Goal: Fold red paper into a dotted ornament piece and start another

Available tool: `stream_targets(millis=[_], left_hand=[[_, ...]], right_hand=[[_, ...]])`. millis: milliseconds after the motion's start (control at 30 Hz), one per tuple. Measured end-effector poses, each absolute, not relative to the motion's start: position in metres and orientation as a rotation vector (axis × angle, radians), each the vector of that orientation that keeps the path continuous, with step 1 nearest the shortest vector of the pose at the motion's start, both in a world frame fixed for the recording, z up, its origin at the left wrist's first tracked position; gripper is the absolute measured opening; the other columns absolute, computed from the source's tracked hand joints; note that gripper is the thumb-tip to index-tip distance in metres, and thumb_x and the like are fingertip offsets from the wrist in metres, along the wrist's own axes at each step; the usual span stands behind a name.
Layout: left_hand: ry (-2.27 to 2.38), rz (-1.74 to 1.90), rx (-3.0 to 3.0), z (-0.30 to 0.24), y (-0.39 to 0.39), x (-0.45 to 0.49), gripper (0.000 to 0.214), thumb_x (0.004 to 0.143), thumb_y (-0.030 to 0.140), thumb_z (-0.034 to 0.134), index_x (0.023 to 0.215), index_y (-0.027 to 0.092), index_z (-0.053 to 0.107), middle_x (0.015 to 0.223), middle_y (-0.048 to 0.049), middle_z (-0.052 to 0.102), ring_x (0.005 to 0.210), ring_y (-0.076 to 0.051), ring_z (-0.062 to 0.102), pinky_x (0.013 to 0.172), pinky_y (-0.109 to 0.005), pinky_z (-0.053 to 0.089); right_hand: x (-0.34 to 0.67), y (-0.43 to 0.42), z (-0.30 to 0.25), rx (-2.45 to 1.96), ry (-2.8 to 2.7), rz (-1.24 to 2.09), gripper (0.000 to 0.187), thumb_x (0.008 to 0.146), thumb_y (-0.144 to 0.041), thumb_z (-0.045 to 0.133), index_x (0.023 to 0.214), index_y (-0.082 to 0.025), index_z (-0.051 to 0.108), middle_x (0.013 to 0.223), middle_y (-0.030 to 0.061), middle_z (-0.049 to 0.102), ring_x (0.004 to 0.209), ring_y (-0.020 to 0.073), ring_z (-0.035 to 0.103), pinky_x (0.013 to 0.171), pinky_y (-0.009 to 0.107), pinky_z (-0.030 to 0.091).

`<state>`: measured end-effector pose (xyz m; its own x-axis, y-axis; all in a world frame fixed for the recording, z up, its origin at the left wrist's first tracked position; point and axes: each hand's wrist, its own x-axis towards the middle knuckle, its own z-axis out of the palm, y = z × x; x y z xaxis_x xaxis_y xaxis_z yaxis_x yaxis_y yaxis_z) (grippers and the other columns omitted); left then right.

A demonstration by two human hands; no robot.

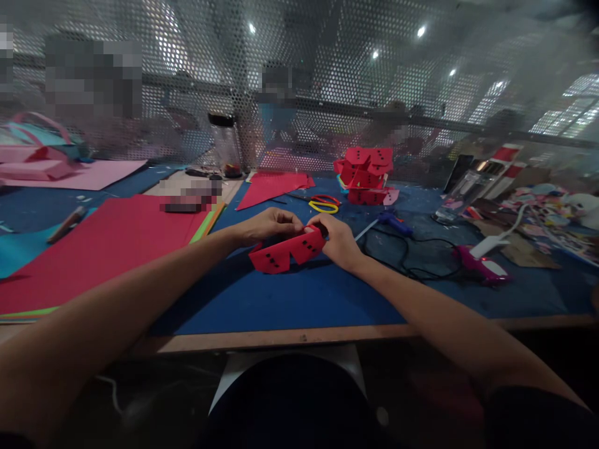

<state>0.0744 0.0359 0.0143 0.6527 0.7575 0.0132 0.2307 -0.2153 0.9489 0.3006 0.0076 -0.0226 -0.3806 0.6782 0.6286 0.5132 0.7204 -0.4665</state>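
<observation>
Head view. Both arms reach forward over the blue mat (pixel 281 308), converging near its middle. Left forearm enters from lower left, slants up across the near corner of the stack of red sheets (pixel 107 240); the wrist is almost straight, the left hand (pixel 267 226) turned inward, back upward, fingers bent and tips drawn together. These tips sit at the upper rear edge of the red folded piece (pixel 275 255); contact is partly hidden, so I cannot tell whether they pinch it. Right forearm rises from lower right, the black sleeve (pixel 528 411) above the elbow; the right hand (pixel 340 242) curls inward, thumb and fingers gripping the piece's right end.

Piece: held at a tilt in front of the hands, right end higher, notched along its lower edge, two groups of small black marks facing the wearer. Whether its lower left corner touches the mat: unclear.

Beyond the hands: yellow-and-red-handled scissors (pixel 327 203), then a pile of similar red pieces (pixel 362 178). Right of the right hand: blue glue gun (pixel 397 222), its black cable (pixel 433 274) looped on the mat.
</observation>
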Motion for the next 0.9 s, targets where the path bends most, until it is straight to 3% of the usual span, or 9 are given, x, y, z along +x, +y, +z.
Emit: stream_targets(millis=[233, 433, 900], left_hand=[[0.801, 0.599, 1.828, 0.011, 0.038, 0.072, 0.029, 0.082, 0.044, 0.077, 0.093, 0.017, 0.078, 0.085, -0.0032, 0.075, 0.073, -0.013, 0.064, 0.069, -0.024, 0.049], [0.814, 0.634, 1.910, 0.010, 0.037, 0.074, 0.027, 0.083, 0.043, 0.074, 0.090, 0.017, 0.077, 0.082, -0.0028, 0.075, 0.069, -0.013, 0.063, 0.064, -0.023, 0.047], [0.904, 0.814, 2.243, 0.002, 0.033, 0.080, 0.021, 0.087, 0.033, 0.064, 0.094, 0.016, 0.077, 0.086, -0.0026, 0.076, 0.080, -0.017, 0.066, 0.073, -0.025, 0.048]], right_hand=[[0.302, 0.007, -0.023, -0.912, -2.077, 0.243, 0.008, 0.096, -0.024, 0.057, 0.100, -0.022, 0.064, 0.097, 0.0041, 0.071, 0.085, 0.0187, 0.065, 0.076, 0.029, 0.048], [0.302, 0.007, -0.022, -0.930, -2.085, 0.235, 0.008, 0.093, -0.022, 0.058, 0.099, -0.022, 0.064, 0.096, 0.0043, 0.071, 0.085, 0.0194, 0.065, 0.076, 0.030, 0.047], [0.303, 0.006, -0.022, -0.922, -2.110, 0.228, 0.012, 0.088, -0.019, 0.059, 0.099, -0.021, 0.064, 0.099, 0.0054, 0.072, 0.087, 0.0203, 0.066, 0.077, 0.030, 0.047]])
